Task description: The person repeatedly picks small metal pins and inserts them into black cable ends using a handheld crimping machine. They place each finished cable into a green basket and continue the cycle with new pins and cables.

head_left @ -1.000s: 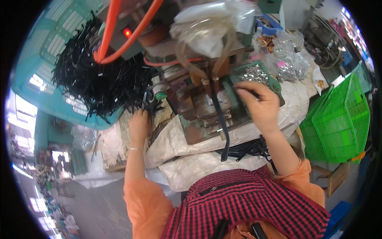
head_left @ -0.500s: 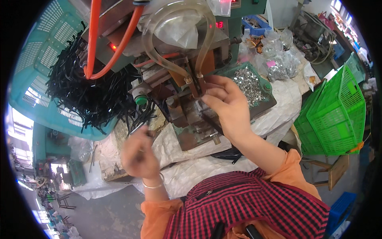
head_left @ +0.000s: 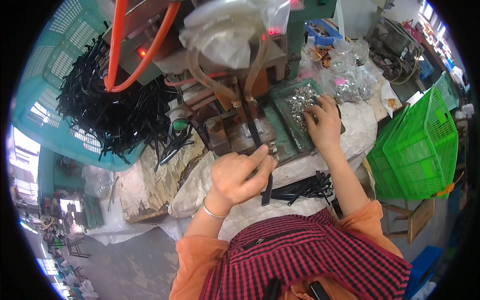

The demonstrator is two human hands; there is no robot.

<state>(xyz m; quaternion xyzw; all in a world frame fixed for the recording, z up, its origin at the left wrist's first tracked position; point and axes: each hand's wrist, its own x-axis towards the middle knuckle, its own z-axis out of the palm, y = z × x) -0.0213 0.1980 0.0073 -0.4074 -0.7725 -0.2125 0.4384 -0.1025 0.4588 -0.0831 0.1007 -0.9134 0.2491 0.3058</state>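
My left hand point(head_left: 241, 174) is closed on a black strap point(head_left: 267, 192), pinching it between thumb and fingers. The strap's far end lies on the metal fixture point(head_left: 245, 134) of the machine, beneath two copper-coloured bars point(head_left: 252, 109). Its near end hangs down below my fingers. At the right, my right hand point(head_left: 326, 125) reaches over a green tray point(head_left: 285, 120), with bent fingers apart and the tips at a pile of small silvery metal pieces point(head_left: 301, 100). Whether a piece is between those fingertips is too small to tell.
A teal basket point(head_left: 35, 120) with many black straps point(head_left: 110, 110) stands at the left. More straps point(head_left: 310, 187) lie at the table's near edge. Orange hoses point(head_left: 115, 45) hang in front of the machine. Bagged metal parts point(head_left: 352, 87) and green crates point(head_left: 420, 145) are at the right.
My right hand has left the fixture and moved right to the metal pieces. My left hand has come from the left and taken hold of the strap at the fixture.
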